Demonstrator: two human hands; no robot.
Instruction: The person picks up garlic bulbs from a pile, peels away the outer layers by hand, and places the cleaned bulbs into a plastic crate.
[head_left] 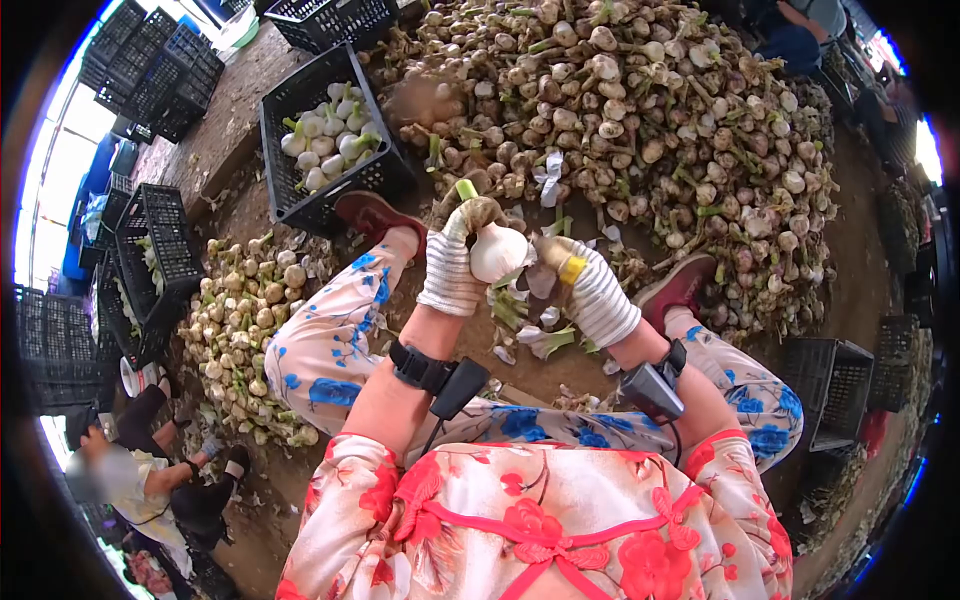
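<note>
My left hand (pixel 456 250), in a white knitted glove with a soiled palm, is closed round the short green stem of a white garlic bulb (pixel 498 252). The bulb hangs below its fingers. Just to the right, my right hand (pixel 590 285), gloved with a yellow band on one finger, has its fingers pressed together beside the bulb, at a loose piece of skin (pixel 541 280). Whether they hold a tool is hidden. Beneath the hands lie cut green stems (pixel 548 341) and peelings on the ground. White bulbs (pixel 330 135) lie in a black crate (pixel 300 212) at upper left.
A big heap of unpeeled garlic (pixel 640 110) fills the top, and a smaller heap (pixel 245 330) lies left. Black crates (pixel 160 250) stand at far left, another crate (pixel 836 390) at right. A co-worker (pixel 150 490) sits at lower left; other people are at upper right.
</note>
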